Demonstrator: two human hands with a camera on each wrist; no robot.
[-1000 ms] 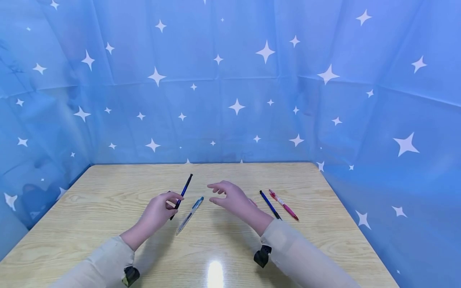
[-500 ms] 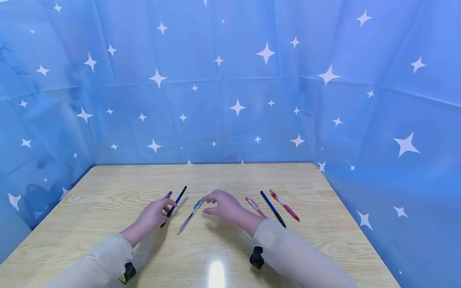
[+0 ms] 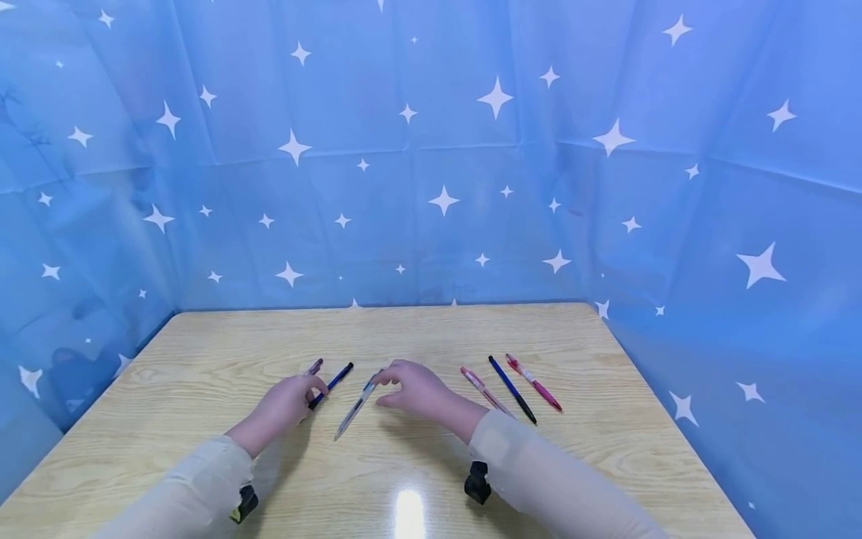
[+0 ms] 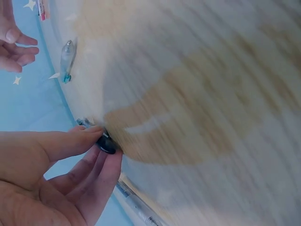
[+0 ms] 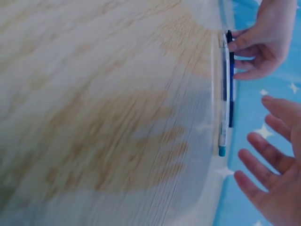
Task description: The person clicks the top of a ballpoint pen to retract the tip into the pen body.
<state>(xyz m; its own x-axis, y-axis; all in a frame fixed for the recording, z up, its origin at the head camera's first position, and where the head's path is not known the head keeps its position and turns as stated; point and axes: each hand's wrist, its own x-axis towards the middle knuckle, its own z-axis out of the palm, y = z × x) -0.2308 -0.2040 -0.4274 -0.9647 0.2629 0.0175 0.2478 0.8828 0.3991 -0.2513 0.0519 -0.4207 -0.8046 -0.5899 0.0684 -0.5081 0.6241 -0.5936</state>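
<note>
My left hand [image 3: 281,408] pinches a dark blue pen [image 3: 340,374] with a black end between thumb and fingers, low at the table. In the left wrist view the black end of that pen [image 4: 107,144] shows between the fingertips. Beside it lies a clear pen with a light blue end [image 3: 353,413], slanted on the table. My right hand [image 3: 426,393] hovers by that end; in the right wrist view its fingers are spread and apart from the clear pen [image 5: 223,125]. A purplish pen [image 3: 314,367] is partly hidden behind my left hand.
To the right on the wood-grain table [image 3: 592,464] lie a pink pen [image 3: 481,385], a blue pen with a black end [image 3: 512,389] and a red-pink pen [image 3: 536,385], side by side and slanted. A blue curtain with white stars [image 3: 404,187] surrounds the table's back and sides.
My left hand has lowered the dark blue pen toward the table and moved slightly left, beside the purplish pen. My right hand has come down and left, closer to the clear pen.
</note>
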